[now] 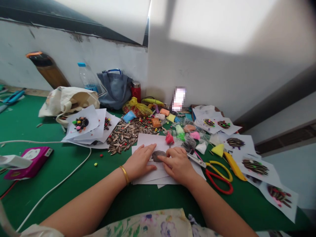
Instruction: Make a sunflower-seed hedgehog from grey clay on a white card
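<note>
A grey-brown lump of clay (158, 154) lies on a stack of white paper sheets (148, 141) on the green table. My left hand (139, 162), with a gold bangle on its wrist, lies flat on the paper, its fingers stretched toward the lump's left side. My right hand (178, 163) rests on the paper with curled fingers pressing the lump's right edge. Just behind the paper lie a heap of sunflower seeds (125, 133) and small bags of coloured clay (181, 131).
Red-and-yellow scissors (219, 176) and a yellow utility knife (234, 166) lie right of my hands. Finished seed pictures on paper (255, 167) spread right and at the back left (82, 124). Bags, a water bottle (87, 77), a purple device (32, 161) and a white cable (61, 179) stand left.
</note>
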`<action>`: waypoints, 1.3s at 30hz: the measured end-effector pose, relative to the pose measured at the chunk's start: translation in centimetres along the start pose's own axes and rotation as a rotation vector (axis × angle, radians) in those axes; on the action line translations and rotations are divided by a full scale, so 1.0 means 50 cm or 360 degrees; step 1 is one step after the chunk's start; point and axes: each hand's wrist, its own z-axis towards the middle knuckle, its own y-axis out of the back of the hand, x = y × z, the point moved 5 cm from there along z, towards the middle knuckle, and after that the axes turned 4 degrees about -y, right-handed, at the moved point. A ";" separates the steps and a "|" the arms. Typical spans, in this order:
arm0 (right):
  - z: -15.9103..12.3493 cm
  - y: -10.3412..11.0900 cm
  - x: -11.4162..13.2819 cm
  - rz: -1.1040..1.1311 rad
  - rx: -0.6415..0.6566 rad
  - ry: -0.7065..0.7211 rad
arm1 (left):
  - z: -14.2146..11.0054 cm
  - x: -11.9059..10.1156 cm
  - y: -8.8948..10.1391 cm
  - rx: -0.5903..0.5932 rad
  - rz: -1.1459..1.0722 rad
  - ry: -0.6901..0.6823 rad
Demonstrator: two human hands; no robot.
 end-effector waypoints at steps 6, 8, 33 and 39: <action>0.007 -0.016 0.016 -0.0019 0.0065 0.0026 | 0.001 -0.003 0.002 0.0015 -0.0007 -0.0001; 0.012 -0.022 0.021 -0.0043 0.0084 0.0016 | 0.001 -0.003 0.004 -0.0010 -0.0024 -0.0010; 0.018 -0.014 -0.036 -0.0102 -0.0010 -0.0257 | 0.003 -0.006 0.009 0.0085 0.0030 -0.0046; 0.021 -0.020 -0.031 -0.0075 0.0006 -0.0248 | 0.002 -0.007 0.009 0.0090 0.0060 -0.0051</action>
